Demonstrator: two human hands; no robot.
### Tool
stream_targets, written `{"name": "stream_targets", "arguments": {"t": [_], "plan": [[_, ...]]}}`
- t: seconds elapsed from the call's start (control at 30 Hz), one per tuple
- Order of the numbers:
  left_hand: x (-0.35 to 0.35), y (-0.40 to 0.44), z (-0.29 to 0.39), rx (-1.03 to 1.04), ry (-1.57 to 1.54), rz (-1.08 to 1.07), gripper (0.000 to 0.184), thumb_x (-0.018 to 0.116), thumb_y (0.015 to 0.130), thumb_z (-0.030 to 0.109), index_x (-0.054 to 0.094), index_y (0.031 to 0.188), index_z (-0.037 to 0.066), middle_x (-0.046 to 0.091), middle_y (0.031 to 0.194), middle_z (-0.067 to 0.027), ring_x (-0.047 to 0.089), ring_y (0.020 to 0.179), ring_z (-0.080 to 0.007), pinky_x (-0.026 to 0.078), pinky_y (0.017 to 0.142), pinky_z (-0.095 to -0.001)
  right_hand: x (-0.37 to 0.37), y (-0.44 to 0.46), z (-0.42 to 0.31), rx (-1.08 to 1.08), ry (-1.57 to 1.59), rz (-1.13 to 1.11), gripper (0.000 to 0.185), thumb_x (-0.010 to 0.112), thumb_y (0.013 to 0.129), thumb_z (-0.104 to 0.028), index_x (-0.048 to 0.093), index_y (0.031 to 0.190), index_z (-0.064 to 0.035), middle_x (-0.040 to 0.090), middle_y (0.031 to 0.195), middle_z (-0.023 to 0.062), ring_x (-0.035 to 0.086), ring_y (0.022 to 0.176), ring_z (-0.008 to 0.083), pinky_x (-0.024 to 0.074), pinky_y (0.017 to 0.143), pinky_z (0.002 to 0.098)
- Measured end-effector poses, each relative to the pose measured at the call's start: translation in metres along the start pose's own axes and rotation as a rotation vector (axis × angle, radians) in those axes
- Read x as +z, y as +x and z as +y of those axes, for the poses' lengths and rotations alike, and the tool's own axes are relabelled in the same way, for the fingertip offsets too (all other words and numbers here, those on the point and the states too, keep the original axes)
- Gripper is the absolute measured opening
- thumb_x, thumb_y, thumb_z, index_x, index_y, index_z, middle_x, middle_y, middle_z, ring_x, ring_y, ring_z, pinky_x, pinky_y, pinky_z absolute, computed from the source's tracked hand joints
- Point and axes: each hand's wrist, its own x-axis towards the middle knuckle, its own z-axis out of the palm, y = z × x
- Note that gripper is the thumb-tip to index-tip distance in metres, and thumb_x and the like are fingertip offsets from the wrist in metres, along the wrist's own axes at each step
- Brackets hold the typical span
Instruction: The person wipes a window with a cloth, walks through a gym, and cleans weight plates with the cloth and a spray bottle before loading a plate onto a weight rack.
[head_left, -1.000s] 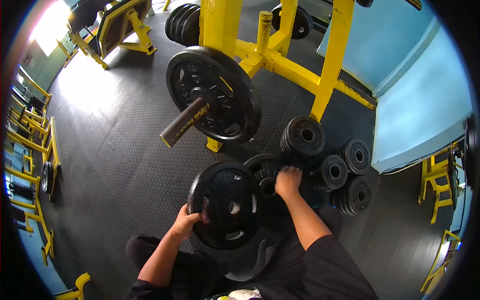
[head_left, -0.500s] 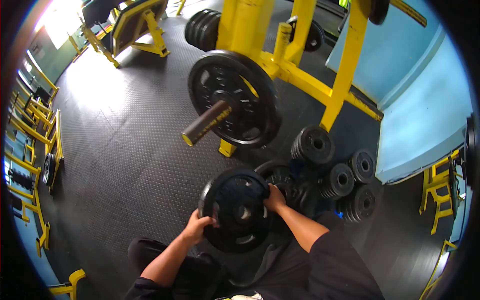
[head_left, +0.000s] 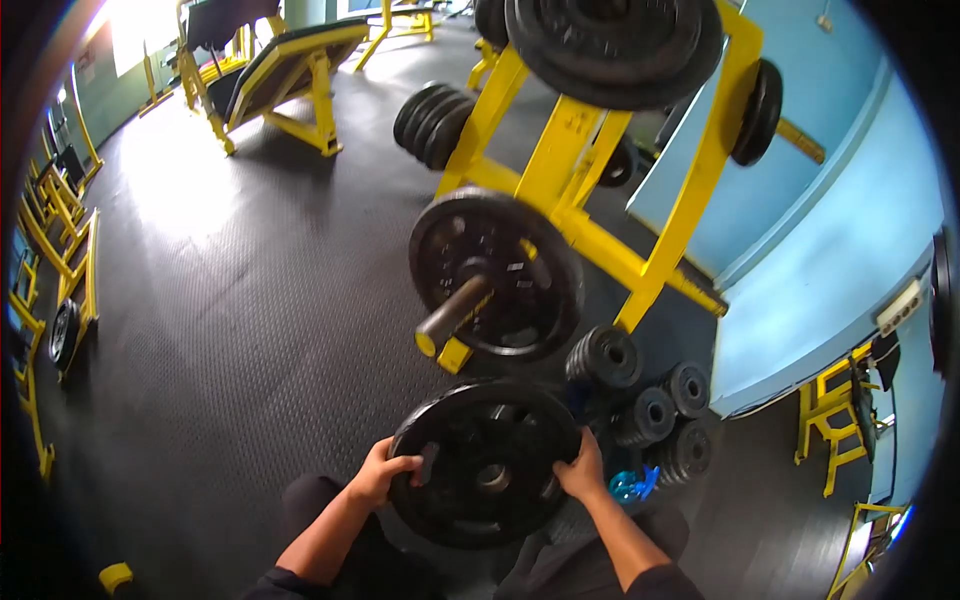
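Observation:
Between my two hands is a large black weight plate [head_left: 485, 440], its face tilted toward me, with a centre hole and several slots. My left hand [head_left: 383, 472] grips its left side, the thumb across the face by a slot. On the right side my right hand [head_left: 582, 465] clasps the rim, thumb on the face and fingers mostly hidden behind. Just beyond the held plate, another big plate [head_left: 450, 245] hangs on the lower peg [head_left: 455, 315] of a yellow rack [head_left: 640, 270]. The peg's end points toward me.
Stacks of small plates [head_left: 645, 415] stand on the floor to my right, with a blue bottle [head_left: 628, 487] beside them. More large plates [head_left: 615, 60] hang high on the rack. A yellow-framed bench [head_left: 290, 75] stands at the far left; a blue wall [head_left: 810, 300] runs along the right.
My hands have lifted the plate off the floor area, nearer to me and slightly right. The view has tipped up, showing the rack's upper plates. My right hand's hold has moved lower on the rim.

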Motion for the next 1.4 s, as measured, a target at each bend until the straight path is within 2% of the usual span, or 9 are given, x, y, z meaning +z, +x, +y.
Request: {"name": "stream_targets", "arguments": {"t": [0.2, 0.3, 0.4, 0.63, 0.9, 1.0, 1.13, 1.3, 1.4], "plan": [[-0.007, 0.002, 0.091, 0.288, 0.106, 0.018, 0.046, 0.080, 0.078, 0.036, 0.061, 0.100, 0.000, 0.060, 0.074, -0.0031, 0.058, 0.061, -0.0112, 0.049, 0.056, -0.0256, -0.032, -0.014, -0.152, -0.301, -0.036, 0.246, 0.070, 0.059, 0.058, 0.009, 0.042, 0.126, 0.0020, 0.054, 0.109, 0.0155, 0.056, 0.106, 0.0306, 0.0421, 0.097, 0.0370], [-0.026, 0.024, 0.126, 0.339, 0.194, 0.099, 0.040, 0.081, 0.076, 0.027, 0.063, 0.099, -0.001, 0.062, 0.077, -0.0015, 0.058, 0.065, -0.0088, 0.048, 0.060, -0.0240, -0.014, -0.004, -0.186, -0.341, -0.076, 0.296, 0.074, 0.059, 0.058, 0.009, 0.040, 0.129, 0.0022, 0.054, 0.111, 0.0167, 0.055, 0.107, 0.0319, 0.0400, 0.099, 0.0380], [-0.046, 0.054, 0.156, 0.370, 0.225, 0.110, 0.038, 0.082, 0.074, 0.021, 0.063, 0.099, -0.001, 0.064, 0.080, -0.0025, 0.060, 0.070, -0.0096, 0.050, 0.065, -0.0243, 0.018, 0.018, -0.188, -0.277, -0.044, 0.359, 0.070, 0.066, 0.058, 0.005, 0.044, 0.125, 0.0006, 0.052, 0.114, 0.0191, 0.053, 0.107, 0.0379, 0.0407, 0.097, 0.0414], [-0.084, 0.121, 0.183, 0.355, 0.283, 0.005, 0.036, 0.085, 0.070, 0.019, 0.064, 0.092, -0.001, 0.065, 0.083, -0.0038, 0.062, 0.076, -0.0111, 0.051, 0.070, -0.0262, 0.057, 0.051, -0.199, -0.243, -0.129, 0.464, 0.067, 0.066, 0.060, 0.004, 0.044, 0.123, 0.0033, 0.052, 0.114, 0.0209, 0.053, 0.108, 0.0394, 0.0394, 0.099, 0.0436], [-0.098, 0.155, 0.189, 0.324, 0.366, -0.020, 0.043, 0.088, 0.067, 0.025, 0.064, 0.092, 0.000, 0.062, 0.079, -0.0011, 0.057, 0.076, -0.0094, 0.047, 0.069, -0.0269, 0.078, 0.068, -0.202, -0.229, 0.047, 0.463, 0.071, 0.056, 0.071, 0.011, 0.025, 0.134, 0.0025, 0.054, 0.113, 0.0191, 0.059, 0.101, 0.0243, 0.0434, 0.095, 0.0337], [-0.097, 0.158, 0.189, 0.365, 0.388, -0.043, 0.044, 0.089, 0.067, 0.026, 0.064, 0.092, 0.000, 0.062, 0.079, -0.0015, 0.058, 0.077, -0.0097, 0.048, 0.070, -0.0270, 0.078, 0.064, -0.202, -0.247, -0.034, 0.420, 0.073, 0.052, 0.072, 0.015, 0.020, 0.136, 0.0014, 0.055, 0.113, 0.0197, 0.060, 0.097, 0.0236, 0.0444, 0.093, 0.0333], [-0.093, 0.165, 0.188, 0.340, 0.373, -0.037, 0.045, 0.089, 0.065, 0.026, 0.064, 0.093, 0.000, 0.063, 0.081, -0.0023, 0.059, 0.079, -0.0102, 0.049, 0.072, -0.0278, 0.085, 0.071, -0.193, -0.224, -0.161, 0.427, 0.073, 0.049, 0.073, 0.017, 0.018, 0.137, 0.0010, 0.056, 0.113, 0.0206, 0.061, 0.093, 0.0224, 0.0467, 0.088, 0.0321], [-0.095, 0.178, 0.183, 0.404, 0.413, -0.046, 0.047, 0.090, 0.064, 0.025, 0.065, 0.094, 0.000, 0.065, 0.085, -0.0029, 0.060, 0.083, -0.0110, 0.049, 0.075, -0.0283, 0.086, 0.076, -0.165, -0.142, 0.145, 0.449, 0.068, 0.051, 0.072, 0.016, 0.025, 0.133, 0.0014, 0.059, 0.102, 0.0161, 0.061, 0.084, 0.0197, 0.0490, 0.077, 0.0284], [-0.095, 0.191, 0.176, 0.455, 0.325, -0.076, 0.047, 0.090, 0.064, 0.024, 0.064, 0.095, 0.000, 0.066, 0.084, -0.0021, 0.061, 0.083, -0.0109, 0.050, 0.076, -0.0276, 0.089, 0.075, -0.149, -0.071, 0.101, 0.493, 0.068, 0.055, 0.071, 0.014, 0.028, 0.132, 0.0019, 0.056, 0.110, 0.0184, 0.060, 0.092, 0.0234, 0.0493, 0.080, 0.0313]]}}
